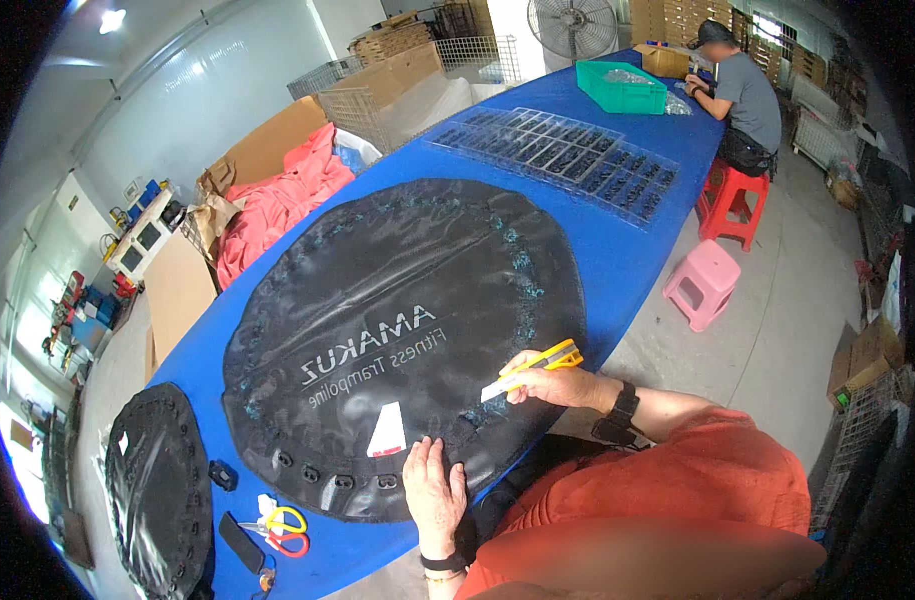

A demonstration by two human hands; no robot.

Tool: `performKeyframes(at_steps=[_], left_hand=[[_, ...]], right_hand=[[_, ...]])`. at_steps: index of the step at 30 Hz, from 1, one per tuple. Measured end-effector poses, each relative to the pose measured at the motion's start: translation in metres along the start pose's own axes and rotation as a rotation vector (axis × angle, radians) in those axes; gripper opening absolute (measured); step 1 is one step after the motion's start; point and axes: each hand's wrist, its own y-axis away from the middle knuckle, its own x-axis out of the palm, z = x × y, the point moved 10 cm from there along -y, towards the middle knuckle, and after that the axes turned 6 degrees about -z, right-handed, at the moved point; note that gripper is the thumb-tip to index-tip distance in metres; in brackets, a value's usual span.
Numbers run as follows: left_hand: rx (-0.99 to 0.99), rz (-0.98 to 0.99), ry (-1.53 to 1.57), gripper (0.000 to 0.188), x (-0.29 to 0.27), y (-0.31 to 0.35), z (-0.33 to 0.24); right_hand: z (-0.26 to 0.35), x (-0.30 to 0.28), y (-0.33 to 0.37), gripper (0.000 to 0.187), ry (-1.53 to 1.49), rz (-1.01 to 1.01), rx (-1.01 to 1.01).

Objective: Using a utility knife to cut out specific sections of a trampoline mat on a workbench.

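A large round black trampoline mat (pixel 387 270) lies flat on the blue table, with pale lettering and blue-green marks round its border. My right hand (pixel 552 385) grips a yellow utility knife (pixel 545 362), its blade end low over the mat's near right border; whether it touches cannot be made out. My left hand (pixel 434 490) rests on the near edge, fingers stretched out and holding nothing. Just beyond those fingers lies a white wedge-shaped piece (pixel 387 428) with a red end. Several small black oval fittings (pixel 344 481) sit along the near left border.
Scissors (pixel 280 528) lie near a black flat piece (pixel 241 542), left of the mat. A smaller black mat (pixel 157 500) lies at far left. Clear trays (pixel 567 155) of dark parts and a green bin (pixel 617 90) stand farther back. A person (pixel 747 95) sits beyond a pink stool (pixel 703 280).
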Motion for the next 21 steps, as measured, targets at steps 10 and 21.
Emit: performKeyframes(at_steps=[10, 21], left_hand=[[-0.015, -0.003, -0.047, 0.051, -0.002, -0.002, -0.004], [0.006, -0.041, -0.044, 0.047, -0.002, -0.003, -0.005]], right_hand=[[0.009, 0.007, 0.000, 0.025, 0.175, -0.026, -0.100], [0.016, 0.011, 0.001, 0.025, 0.152, -0.022, -0.120]])
